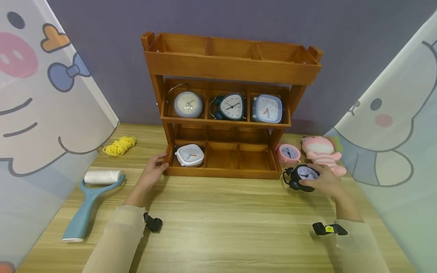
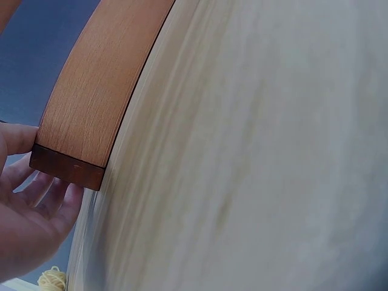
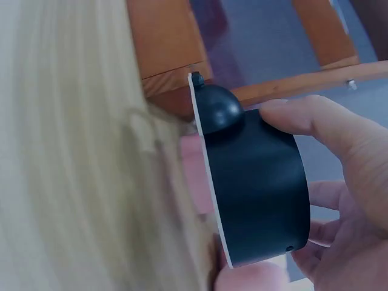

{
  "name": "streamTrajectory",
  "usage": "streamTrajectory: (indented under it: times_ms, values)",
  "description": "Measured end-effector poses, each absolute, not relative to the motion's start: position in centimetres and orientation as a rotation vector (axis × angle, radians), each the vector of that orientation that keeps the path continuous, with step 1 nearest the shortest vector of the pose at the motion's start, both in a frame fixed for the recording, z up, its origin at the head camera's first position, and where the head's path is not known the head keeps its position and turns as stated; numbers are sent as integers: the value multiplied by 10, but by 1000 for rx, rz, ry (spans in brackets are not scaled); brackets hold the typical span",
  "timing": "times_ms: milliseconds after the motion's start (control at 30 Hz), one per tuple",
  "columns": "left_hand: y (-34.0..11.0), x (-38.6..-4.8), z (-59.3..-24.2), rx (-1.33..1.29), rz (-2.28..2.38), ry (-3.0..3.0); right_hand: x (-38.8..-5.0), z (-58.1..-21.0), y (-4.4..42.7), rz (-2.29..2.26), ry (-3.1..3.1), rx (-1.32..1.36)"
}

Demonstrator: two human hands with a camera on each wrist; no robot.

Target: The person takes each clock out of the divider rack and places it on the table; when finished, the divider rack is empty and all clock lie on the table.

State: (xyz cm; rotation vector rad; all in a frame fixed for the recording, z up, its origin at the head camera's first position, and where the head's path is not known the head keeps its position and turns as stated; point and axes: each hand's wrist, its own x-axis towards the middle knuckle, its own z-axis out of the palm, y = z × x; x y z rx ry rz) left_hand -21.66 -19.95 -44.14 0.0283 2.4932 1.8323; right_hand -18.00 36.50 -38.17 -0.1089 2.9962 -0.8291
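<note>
My right hand (image 1: 322, 180) grips a black twin-bell alarm clock (image 1: 295, 182), its white face toward the head camera and its bells to the left. In the right wrist view, the thumb presses the black casing (image 3: 260, 188) near a bell, with fingers on the far side; the clock appears raised off the table. At the lower left corner of the brown wooden shelf (image 1: 222, 172), my left hand (image 1: 152, 170) holds the end, thumb and fingers around it. Close to this hand, a white alarm clock (image 1: 190, 155) occupies the bottom-left compartment.
On the middle tier sit a round clock (image 1: 188, 105), a dark green triangular clock (image 1: 232, 107) and a blue clock (image 1: 268, 109). A pink clock (image 1: 289, 153) and plush toy (image 1: 322, 151) lie right of the shelf. Yellow string (image 1: 119, 146) and a lint roller (image 1: 87, 204) lie left.
</note>
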Motion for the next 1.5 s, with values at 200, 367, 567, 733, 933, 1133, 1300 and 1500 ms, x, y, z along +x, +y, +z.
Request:
streamTrajectory:
  times_ms: [200,367,567,733,933,1133,1300,1500]
  values:
    - [-199,-216,-441,29,1831,2477,-187,-398,369,-955,2949,-180]
    - [-197,-216,-440,19,1851,2456,-192,-407,370,-979,2934,-199]
    - [-197,-218,-441,10,1844,2453,-195,-413,370,-972,2942,-182]
    - [-200,-219,-434,11,1837,2445,-200,-413,366,-976,2965,-224]
    - [-203,-223,-439,16,1856,2436,-203,-411,363,-932,2991,-251]
    - [-200,-220,-441,28,1829,2474,-201,-399,354,-829,3018,-272]
    - [-200,-219,-443,24,1827,2482,-200,-378,328,-821,3025,-253]
    - [-201,-218,-442,18,1829,2474,-207,-371,287,-901,2997,-351]
